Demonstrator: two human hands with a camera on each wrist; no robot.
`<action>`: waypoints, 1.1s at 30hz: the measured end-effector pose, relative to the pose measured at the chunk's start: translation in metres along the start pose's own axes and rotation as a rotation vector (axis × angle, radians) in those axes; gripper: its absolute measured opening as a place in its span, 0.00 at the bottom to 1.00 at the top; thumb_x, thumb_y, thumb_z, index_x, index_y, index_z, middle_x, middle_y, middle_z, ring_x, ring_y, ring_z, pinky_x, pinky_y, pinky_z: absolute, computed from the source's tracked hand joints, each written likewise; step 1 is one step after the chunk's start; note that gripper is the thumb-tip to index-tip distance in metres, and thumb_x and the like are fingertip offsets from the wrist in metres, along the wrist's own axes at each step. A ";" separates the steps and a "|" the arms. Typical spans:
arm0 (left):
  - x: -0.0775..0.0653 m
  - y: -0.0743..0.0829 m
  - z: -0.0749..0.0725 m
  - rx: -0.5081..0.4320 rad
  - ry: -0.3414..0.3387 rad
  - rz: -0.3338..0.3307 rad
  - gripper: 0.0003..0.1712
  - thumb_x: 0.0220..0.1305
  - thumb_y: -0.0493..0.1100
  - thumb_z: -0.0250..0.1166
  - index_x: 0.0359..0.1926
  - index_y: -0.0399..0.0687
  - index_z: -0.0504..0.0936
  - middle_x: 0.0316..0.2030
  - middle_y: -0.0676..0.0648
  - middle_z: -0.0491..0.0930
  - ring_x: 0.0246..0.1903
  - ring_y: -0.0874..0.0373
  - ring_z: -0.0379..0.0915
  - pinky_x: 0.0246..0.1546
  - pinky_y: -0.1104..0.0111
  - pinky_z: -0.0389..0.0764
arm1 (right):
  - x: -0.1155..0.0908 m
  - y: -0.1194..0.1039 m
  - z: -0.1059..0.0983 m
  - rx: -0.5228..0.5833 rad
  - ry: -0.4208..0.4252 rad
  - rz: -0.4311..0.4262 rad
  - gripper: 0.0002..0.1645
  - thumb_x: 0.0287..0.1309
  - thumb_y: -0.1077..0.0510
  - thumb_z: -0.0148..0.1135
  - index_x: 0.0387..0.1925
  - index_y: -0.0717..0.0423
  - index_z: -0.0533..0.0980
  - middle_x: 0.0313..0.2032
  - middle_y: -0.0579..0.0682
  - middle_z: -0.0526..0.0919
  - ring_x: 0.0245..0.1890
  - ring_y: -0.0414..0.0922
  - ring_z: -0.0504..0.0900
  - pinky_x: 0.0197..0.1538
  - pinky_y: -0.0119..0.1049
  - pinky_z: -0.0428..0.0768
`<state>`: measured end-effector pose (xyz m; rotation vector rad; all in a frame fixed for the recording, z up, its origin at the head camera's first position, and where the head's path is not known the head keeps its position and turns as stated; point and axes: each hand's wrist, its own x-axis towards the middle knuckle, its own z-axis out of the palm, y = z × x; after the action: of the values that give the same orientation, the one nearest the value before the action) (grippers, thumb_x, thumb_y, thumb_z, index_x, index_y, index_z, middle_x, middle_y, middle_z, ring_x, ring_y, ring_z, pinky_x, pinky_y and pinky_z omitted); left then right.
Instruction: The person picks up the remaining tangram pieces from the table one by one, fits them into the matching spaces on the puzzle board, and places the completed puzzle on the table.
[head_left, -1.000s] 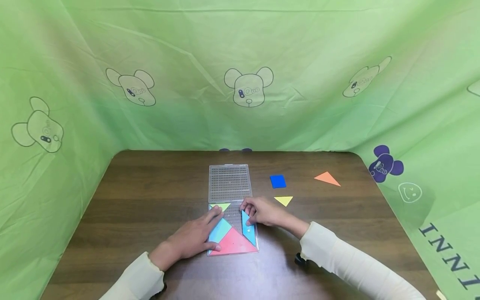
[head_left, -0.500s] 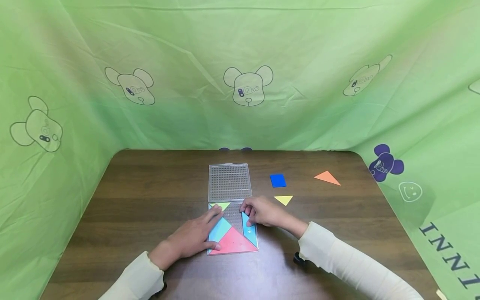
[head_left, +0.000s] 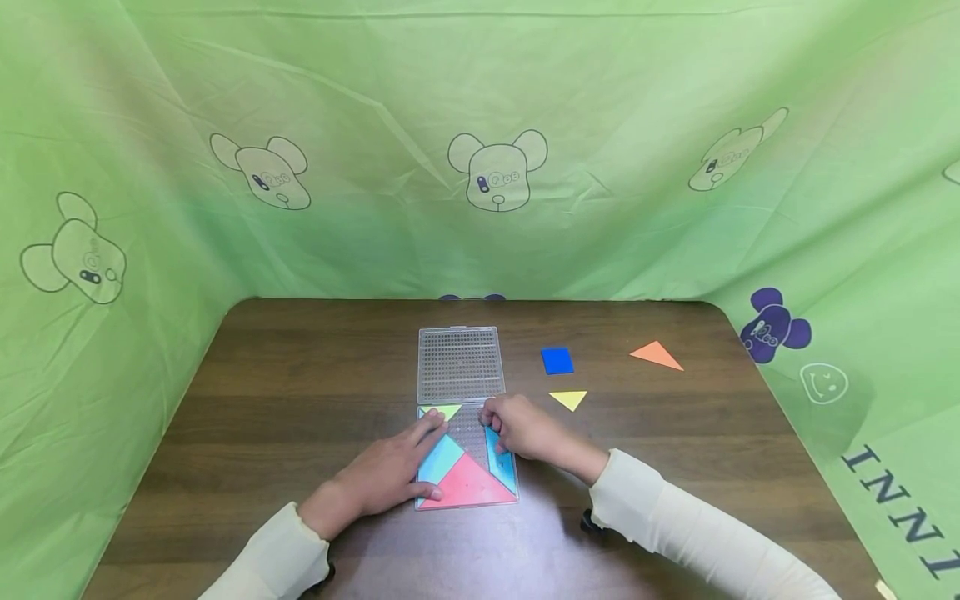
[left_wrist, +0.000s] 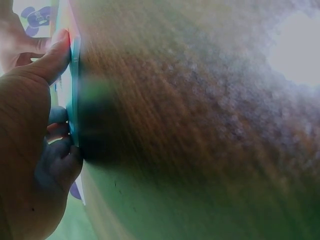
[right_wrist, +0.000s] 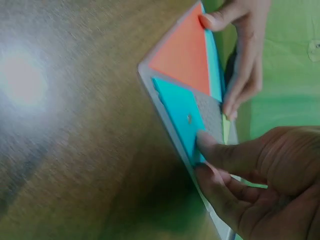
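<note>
A clear plastic tangram case (head_left: 471, 435) lies unfolded on the table, its near half holding several pieces. My left hand (head_left: 386, 475) rests over that half's left side, fingers and thumb extended across a light-blue piece (head_left: 441, 461). Beside the thumb sits a red triangle (head_left: 468, 483), and a green triangle (head_left: 452, 411) shows by the fingertips. On the right side my right hand (head_left: 527, 427) pinches the upper end of a blue parallelogram (head_left: 501, 468). In the right wrist view, its thumb presses the parallelogram (right_wrist: 177, 107) near the case's side rim.
The case's dotted, see-through lid half (head_left: 459, 364) lies flat beyond the near half. To its right are a dark-blue square (head_left: 557, 361), a yellow triangle (head_left: 568, 400) and an orange triangle (head_left: 657, 356). Green printed cloth (head_left: 352, 250) surrounds the wooden table (head_left: 300, 375).
The parallelogram has shifted slightly right, closer to the case's right rim and the red triangle's edge. My right hand has turned a little with it; my left hand stays put.
</note>
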<state>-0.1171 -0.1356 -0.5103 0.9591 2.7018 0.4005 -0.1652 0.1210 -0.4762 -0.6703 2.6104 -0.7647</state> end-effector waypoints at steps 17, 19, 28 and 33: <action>-0.001 0.001 -0.002 -0.013 0.003 0.002 0.54 0.65 0.69 0.64 0.81 0.46 0.55 0.81 0.46 0.51 0.76 0.49 0.60 0.61 0.54 0.81 | -0.013 -0.004 -0.001 -0.083 -0.022 -0.026 0.30 0.37 0.62 0.86 0.44 0.61 0.79 0.35 0.50 0.78 0.36 0.43 0.75 0.40 0.35 0.78; -0.001 0.000 -0.001 -0.017 0.006 0.000 0.54 0.65 0.68 0.64 0.81 0.46 0.55 0.81 0.46 0.51 0.76 0.50 0.60 0.60 0.54 0.81 | -0.015 -0.004 0.001 -0.103 -0.013 -0.037 0.33 0.36 0.61 0.87 0.45 0.62 0.78 0.38 0.51 0.78 0.38 0.44 0.76 0.43 0.38 0.80; -0.001 0.000 -0.001 -0.012 0.024 0.012 0.54 0.65 0.68 0.65 0.81 0.46 0.55 0.81 0.46 0.52 0.77 0.50 0.59 0.60 0.54 0.81 | -0.018 -0.010 0.008 -0.193 0.021 -0.040 0.33 0.35 0.65 0.87 0.45 0.63 0.77 0.41 0.53 0.78 0.43 0.48 0.78 0.50 0.47 0.83; -0.002 0.000 -0.001 -0.014 0.025 0.013 0.55 0.65 0.67 0.66 0.80 0.45 0.55 0.81 0.45 0.53 0.76 0.50 0.60 0.59 0.55 0.82 | -0.019 -0.014 0.010 -0.230 0.023 -0.035 0.32 0.35 0.66 0.86 0.45 0.63 0.78 0.40 0.53 0.78 0.43 0.49 0.78 0.51 0.47 0.83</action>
<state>-0.1162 -0.1368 -0.5094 0.9751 2.7127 0.4366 -0.1400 0.1167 -0.4729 -0.7759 2.7395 -0.4881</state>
